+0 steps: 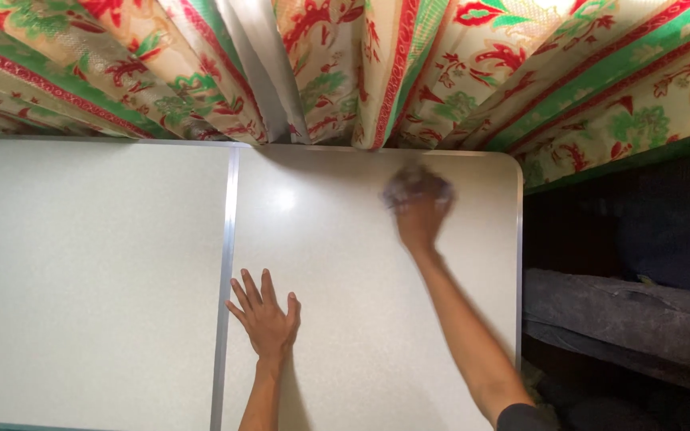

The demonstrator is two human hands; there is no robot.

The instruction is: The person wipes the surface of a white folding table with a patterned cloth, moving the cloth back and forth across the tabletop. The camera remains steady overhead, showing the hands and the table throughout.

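Reaching far forward, your right hand (418,223) presses what looks like a crumpled cloth (415,187), blurred, near the table's (105,271) far right corner; your left hand (267,318) lies flat, fingers spread, empty, nearer you.

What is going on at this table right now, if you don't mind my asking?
A person leans over a pale folding table with a metal seam down its middle. The left hand lies flat, fingers spread, just right of the seam. The right hand reaches to the far right corner and presses a crumpled whitish wad, blurred, onto the tabletop. Folded floral mattresses in red, green and cream stand behind the table.
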